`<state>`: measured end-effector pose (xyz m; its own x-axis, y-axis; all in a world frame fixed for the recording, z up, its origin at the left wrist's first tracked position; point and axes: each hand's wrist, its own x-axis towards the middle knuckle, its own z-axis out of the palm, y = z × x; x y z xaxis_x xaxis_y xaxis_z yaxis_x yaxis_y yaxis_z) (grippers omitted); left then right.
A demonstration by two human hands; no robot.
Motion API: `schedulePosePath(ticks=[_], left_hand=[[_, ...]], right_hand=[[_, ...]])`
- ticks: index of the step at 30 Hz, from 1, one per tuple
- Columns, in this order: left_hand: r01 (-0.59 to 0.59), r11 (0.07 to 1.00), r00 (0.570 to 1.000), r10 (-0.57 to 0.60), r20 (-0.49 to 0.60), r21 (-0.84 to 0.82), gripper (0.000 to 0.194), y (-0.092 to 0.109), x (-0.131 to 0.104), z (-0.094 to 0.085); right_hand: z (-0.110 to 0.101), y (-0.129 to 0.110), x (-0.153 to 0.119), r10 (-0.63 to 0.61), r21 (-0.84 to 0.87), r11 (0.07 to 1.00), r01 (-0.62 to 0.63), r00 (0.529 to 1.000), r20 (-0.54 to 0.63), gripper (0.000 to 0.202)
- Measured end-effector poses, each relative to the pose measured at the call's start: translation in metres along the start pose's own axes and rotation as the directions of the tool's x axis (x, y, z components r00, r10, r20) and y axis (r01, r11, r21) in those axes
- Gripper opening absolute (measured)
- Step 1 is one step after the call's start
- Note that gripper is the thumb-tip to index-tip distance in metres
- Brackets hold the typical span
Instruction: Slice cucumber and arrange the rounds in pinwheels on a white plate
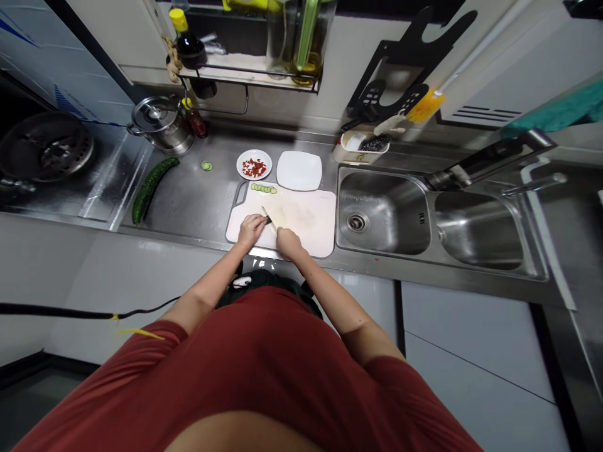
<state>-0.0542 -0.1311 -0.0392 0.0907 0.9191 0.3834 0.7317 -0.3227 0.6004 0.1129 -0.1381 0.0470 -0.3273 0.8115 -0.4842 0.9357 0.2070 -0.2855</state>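
Note:
On the white cutting board (pixel 311 220), my right hand (pixel 288 243) is closed round the handle of a knife (pixel 270 217), its blade pointing up and to the left. My left hand (pixel 252 230) has its fingers bunched on a small dark green cucumber piece (pixel 268 220), mostly hidden under the fingertips and right beside the blade. A row of pale cucumber slices (pixel 264 188) lies along the board's far left edge. Behind the board are a plate of chopped red bits (pixel 254 166) and a bare white square plate (pixel 299 171).
A long cucumber (pixel 151 188) and a few cut slices (pixel 206 166) lie on the steel counter to the left. Behind them stands a lidded pot (pixel 162 125). A double sink (pixel 384 210) is on the right. A rack with bottles (pixel 249 72) juts from the wall.

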Motion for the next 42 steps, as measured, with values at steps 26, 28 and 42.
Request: schedulePosePath(ticks=[26, 28, 42], left_hand=[[-0.021, 1.0, 1.0, 0.022, -0.017, 0.008, 0.023, 0.001, 0.001, 0.0], [-0.025, 1.0, 0.999, 0.025, -0.024, 0.01, 0.023, 0.001, 0.0, 0.0], [-0.005, 1.0, 1.0, 0.005, -0.013, 0.007, 0.023, 0.005, -0.002, -0.001]], right_hand=[[-0.001, -0.01, 0.026, -0.017, 0.019, 1.0, 0.018, 0.997, -0.079, 0.026], [-0.001, -0.012, 0.025, -0.012, 0.02, 1.0, 0.013, 0.997, -0.074, 0.026], [0.017, 0.004, -0.005, 0.029, -0.014, 0.999, -0.029, 0.999, -0.045, 0.025]])
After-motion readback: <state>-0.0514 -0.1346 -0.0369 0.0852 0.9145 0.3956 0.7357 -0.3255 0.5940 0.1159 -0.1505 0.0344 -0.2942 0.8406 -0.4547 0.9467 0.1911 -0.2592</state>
